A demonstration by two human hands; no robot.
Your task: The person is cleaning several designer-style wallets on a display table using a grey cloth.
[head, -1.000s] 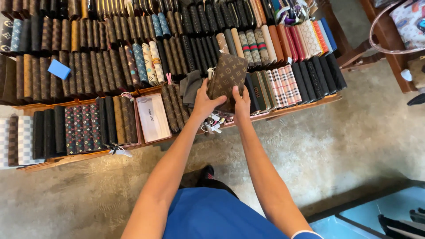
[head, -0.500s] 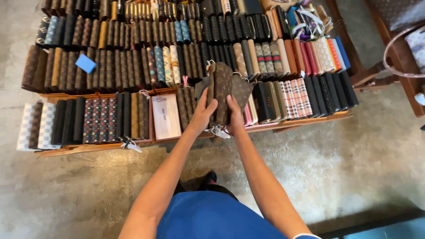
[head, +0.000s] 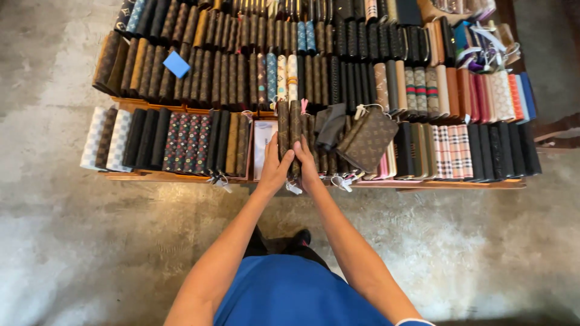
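The top rows of wallets [head: 290,12] were cut off by the upper edge of the frame. The fingertips of the left hand [head: 275,169] and right hand [head: 307,166] were partly hidden between the upright brown wallets [head: 290,130] at centre. The white box [head: 263,145] beside them was largely covered by the left hand. Small tags [head: 338,181] at the tray's front edge were too small to make out. The person's arms and blue garment [head: 290,296] were cut off by the lower edge.
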